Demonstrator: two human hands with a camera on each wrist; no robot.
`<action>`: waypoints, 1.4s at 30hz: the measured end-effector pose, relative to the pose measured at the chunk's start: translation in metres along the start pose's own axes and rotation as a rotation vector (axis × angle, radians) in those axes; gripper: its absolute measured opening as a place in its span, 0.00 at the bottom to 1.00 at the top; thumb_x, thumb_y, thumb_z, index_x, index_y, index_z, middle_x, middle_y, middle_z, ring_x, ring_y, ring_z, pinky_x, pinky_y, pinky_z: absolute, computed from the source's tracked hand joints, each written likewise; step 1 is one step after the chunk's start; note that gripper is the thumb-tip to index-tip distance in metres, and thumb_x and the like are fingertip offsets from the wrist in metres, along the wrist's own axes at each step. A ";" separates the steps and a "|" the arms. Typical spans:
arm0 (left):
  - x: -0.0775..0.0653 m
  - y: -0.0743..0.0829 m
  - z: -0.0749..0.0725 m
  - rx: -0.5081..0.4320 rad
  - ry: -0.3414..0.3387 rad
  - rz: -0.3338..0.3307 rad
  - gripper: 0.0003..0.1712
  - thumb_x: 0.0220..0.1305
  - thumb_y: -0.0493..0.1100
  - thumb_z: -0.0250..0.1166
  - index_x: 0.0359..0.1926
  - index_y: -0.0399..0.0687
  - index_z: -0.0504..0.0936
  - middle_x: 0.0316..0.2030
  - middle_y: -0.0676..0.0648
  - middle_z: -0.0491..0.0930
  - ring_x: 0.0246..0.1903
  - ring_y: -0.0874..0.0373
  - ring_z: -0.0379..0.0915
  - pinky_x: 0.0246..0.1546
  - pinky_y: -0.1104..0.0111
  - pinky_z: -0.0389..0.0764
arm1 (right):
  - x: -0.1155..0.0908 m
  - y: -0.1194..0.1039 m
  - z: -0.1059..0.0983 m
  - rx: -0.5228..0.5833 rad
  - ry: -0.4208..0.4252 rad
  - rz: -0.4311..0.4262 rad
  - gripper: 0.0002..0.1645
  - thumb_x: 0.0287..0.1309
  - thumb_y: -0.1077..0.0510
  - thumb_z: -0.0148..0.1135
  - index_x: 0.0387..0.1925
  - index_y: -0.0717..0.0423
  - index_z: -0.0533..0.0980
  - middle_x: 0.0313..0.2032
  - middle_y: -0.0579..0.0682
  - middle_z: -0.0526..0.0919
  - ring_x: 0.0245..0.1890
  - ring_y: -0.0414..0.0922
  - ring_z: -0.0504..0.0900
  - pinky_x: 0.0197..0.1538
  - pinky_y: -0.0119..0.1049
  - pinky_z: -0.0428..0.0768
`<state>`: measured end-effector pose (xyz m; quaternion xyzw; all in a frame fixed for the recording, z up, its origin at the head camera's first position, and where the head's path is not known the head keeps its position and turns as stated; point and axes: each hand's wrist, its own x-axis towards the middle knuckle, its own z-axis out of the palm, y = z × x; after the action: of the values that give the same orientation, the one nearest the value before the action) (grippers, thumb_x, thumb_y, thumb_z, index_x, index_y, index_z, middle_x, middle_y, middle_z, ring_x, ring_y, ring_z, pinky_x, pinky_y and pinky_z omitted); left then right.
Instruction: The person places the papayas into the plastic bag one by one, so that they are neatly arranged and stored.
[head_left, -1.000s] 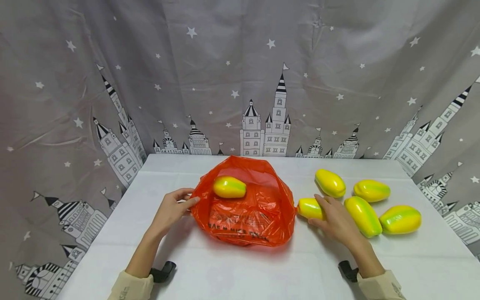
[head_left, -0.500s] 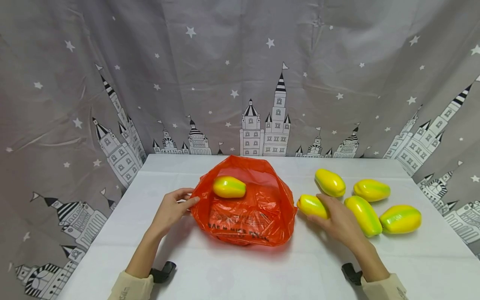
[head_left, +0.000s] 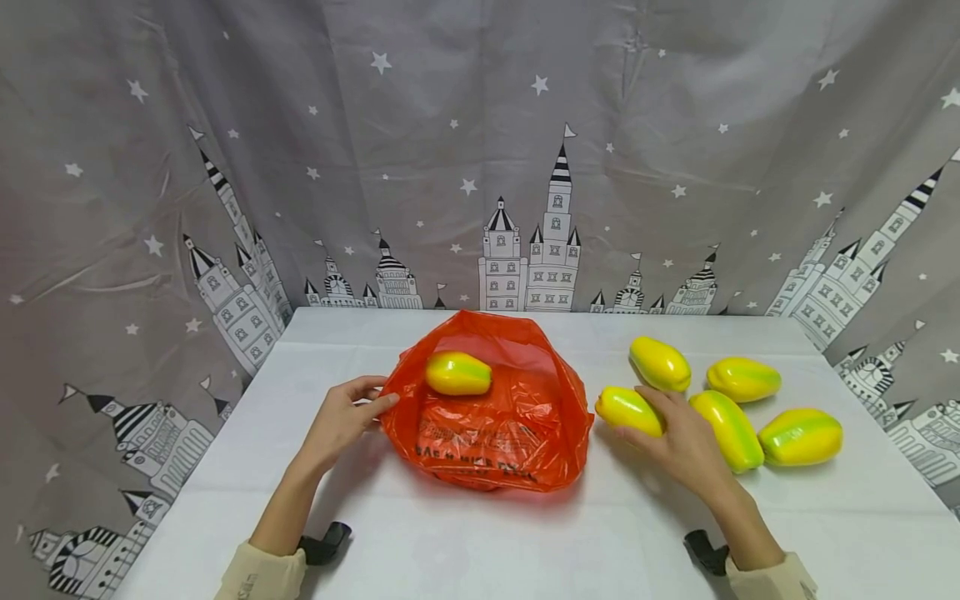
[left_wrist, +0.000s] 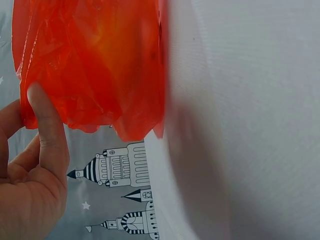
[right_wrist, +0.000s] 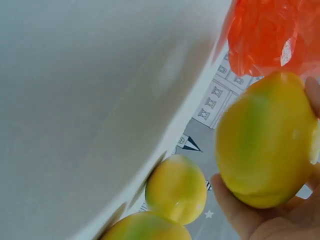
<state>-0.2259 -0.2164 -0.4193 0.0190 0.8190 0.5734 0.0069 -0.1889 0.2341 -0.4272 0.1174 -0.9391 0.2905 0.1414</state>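
A red plastic bag [head_left: 480, 450] lies on the table with its mouth spread toward me and printed letters on its inner side. Inside it rests one yellow-green papaya [head_left: 459, 373]. My left hand [head_left: 349, 421] pinches the bag's left edge between thumb and fingers; the left wrist view shows the thumb over the red film [left_wrist: 90, 65]. Just right of the bag, my right hand [head_left: 678, 437] grips another papaya [head_left: 628, 411], thumb on its near side and fingers on the far side. In the right wrist view that papaya [right_wrist: 267, 142] appears close up, below the bag.
Several more papayas lie to the right: one at the back [head_left: 660, 363], one farther right [head_left: 742, 380], one beside my right wrist [head_left: 726, 431] and one at the far right [head_left: 801, 437]. A grey curtain [head_left: 450, 167] with castles and stars hangs behind the white table [head_left: 525, 542].
My right hand has taken hold of the papaya beside the bag, raised it slightly and turned it. The left hand and the bag stay in place.
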 end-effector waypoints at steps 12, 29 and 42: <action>0.000 0.000 -0.001 0.001 -0.003 -0.004 0.22 0.67 0.39 0.65 0.57 0.29 0.77 0.37 0.38 0.76 0.30 0.55 0.78 0.33 0.64 0.85 | 0.001 -0.002 -0.010 0.048 0.006 -0.022 0.38 0.53 0.45 0.74 0.60 0.60 0.75 0.55 0.61 0.78 0.50 0.57 0.76 0.53 0.56 0.73; 0.000 0.000 -0.001 0.023 -0.003 -0.010 0.23 0.67 0.41 0.65 0.57 0.30 0.77 0.38 0.38 0.76 0.30 0.54 0.78 0.33 0.64 0.84 | -0.001 -0.016 -0.021 0.027 0.000 -0.023 0.38 0.56 0.43 0.71 0.63 0.59 0.72 0.59 0.63 0.75 0.53 0.60 0.75 0.54 0.60 0.72; 0.000 0.000 0.002 0.008 0.012 -0.014 0.22 0.68 0.41 0.65 0.56 0.29 0.77 0.36 0.39 0.76 0.28 0.55 0.77 0.30 0.68 0.83 | 0.002 -0.022 -0.023 0.024 0.042 -0.068 0.39 0.56 0.44 0.71 0.64 0.57 0.71 0.57 0.60 0.76 0.51 0.56 0.75 0.52 0.56 0.73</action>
<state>-0.2255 -0.2149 -0.4195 0.0098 0.8214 0.5702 0.0059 -0.1793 0.2294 -0.3973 0.1447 -0.9278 0.2992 0.1695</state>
